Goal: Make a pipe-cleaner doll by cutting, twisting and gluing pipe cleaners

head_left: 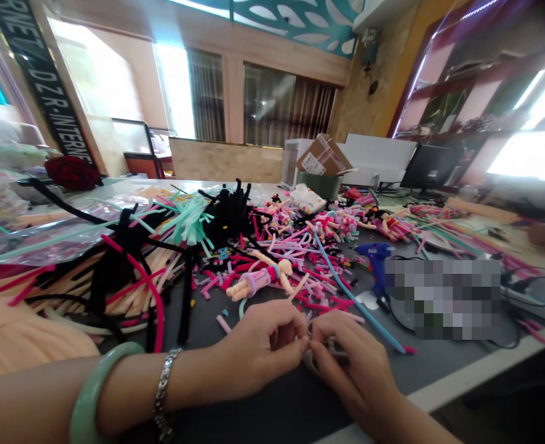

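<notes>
I watch my left hand (258, 351) and right hand (350, 364) pinch a small pale pipe-cleaner piece (328, 350); one assembled pipe-cleaner doll (259, 279) lies at twelve o'clock, many loose pipe-cleaner stems (281, 246) remaining.

Far ahead of the hands (272, 348), a wooden wall (232, 105) is set with two windows, which are hung with brown curtains (206, 95); a teal leaf-patterned panel (300, 24) is mounted above it. Left of the hands, a dark lettered banner (41, 80) is hung beside a brightly lit opening (96, 74). To their right, red-framed shelving (476, 92) is flooded by daylight.
</notes>
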A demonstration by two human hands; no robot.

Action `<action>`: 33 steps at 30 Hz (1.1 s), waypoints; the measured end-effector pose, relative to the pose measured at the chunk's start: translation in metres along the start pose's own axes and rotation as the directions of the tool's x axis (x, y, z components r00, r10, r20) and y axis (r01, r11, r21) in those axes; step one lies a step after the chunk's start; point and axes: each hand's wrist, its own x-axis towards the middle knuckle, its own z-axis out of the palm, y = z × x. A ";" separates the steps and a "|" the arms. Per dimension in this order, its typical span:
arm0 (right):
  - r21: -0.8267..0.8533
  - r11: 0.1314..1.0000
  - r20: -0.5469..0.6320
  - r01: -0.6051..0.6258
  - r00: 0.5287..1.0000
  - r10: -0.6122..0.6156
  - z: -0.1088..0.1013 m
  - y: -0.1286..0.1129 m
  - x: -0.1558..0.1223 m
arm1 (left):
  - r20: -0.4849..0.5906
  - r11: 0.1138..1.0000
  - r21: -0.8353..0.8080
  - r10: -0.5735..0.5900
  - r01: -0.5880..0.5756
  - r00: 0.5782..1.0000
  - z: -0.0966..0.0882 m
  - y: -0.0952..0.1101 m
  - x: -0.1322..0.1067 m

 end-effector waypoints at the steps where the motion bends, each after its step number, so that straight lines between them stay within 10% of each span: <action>1: 0.007 1.000 0.003 -0.006 1.000 0.006 0.000 -0.001 0.000 | 0.003 1.000 -0.001 0.006 -0.006 1.000 0.000 0.000 0.000; 22: 0.143 0.956 0.095 -0.254 0.966 0.242 -0.002 0.002 0.002 | -0.050 0.987 -0.132 -0.100 0.092 0.994 0.003 -0.006 0.002; 33: 0.065 0.980 0.058 -0.189 0.981 0.186 0.003 0.005 0.002 | -0.131 0.999 0.026 -0.019 0.022 0.991 0.002 -0.005 0.000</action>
